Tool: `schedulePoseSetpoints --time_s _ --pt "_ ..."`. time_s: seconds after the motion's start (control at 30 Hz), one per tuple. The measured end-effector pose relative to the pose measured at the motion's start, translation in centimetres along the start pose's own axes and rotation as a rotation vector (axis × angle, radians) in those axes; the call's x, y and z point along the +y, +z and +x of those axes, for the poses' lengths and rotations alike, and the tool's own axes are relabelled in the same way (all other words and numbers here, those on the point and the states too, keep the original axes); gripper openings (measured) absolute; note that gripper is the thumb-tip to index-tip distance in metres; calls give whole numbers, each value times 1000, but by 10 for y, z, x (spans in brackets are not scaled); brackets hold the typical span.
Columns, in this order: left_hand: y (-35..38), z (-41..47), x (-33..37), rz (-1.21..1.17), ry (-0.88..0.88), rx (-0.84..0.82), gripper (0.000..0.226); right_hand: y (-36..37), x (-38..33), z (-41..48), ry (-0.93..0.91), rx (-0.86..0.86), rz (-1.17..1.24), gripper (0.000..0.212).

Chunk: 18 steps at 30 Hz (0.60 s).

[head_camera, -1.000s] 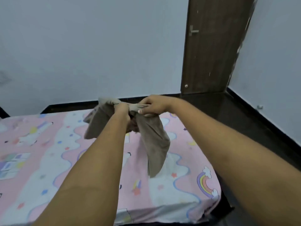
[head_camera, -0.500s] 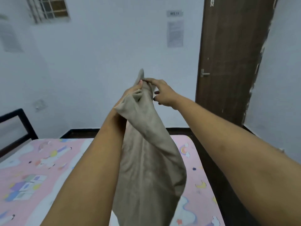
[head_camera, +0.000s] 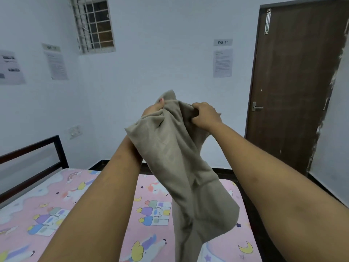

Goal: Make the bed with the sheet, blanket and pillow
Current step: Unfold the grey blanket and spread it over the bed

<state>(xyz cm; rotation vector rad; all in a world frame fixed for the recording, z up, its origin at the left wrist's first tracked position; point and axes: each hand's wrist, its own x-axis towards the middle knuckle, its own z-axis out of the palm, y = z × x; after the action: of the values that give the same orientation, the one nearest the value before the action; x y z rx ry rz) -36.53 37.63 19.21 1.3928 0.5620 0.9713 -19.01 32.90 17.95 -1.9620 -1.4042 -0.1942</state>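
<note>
Raised at frame centre, beige blanket [head_camera: 179,167] pinched at its top edge by left hand [head_camera: 153,110] and draped over that wrist, bunched in the gripping right hand [head_camera: 204,116] just beside. Hangs toward lower centre, above pink sheet [head_camera: 56,205].

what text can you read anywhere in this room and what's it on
"WS 11": grey sign on the back wall, left of the door.
"WS 1", last character blurred: left-wall sign.
Printed sheets under both signs and the poster at far left: too small to read.
</note>
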Motion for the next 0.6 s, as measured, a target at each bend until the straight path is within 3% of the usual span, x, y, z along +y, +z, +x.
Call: schedulePoseSetpoints --time_s 0.1,0.23,0.43,0.6 --pt "-9 9 5 -28 15 -79 21 0 -12 6 -14 84 45 28" --pt "-23 29 16 27 46 25 30 -1 -25 11 -83 263 -63 40" --pt "-56 61 14 -273 -153 192 15 31 -39 29 -179 266 -120 44" --pt "-92 91 16 -339 -172 245 28 74 -58 54 -159 180 -143 49"
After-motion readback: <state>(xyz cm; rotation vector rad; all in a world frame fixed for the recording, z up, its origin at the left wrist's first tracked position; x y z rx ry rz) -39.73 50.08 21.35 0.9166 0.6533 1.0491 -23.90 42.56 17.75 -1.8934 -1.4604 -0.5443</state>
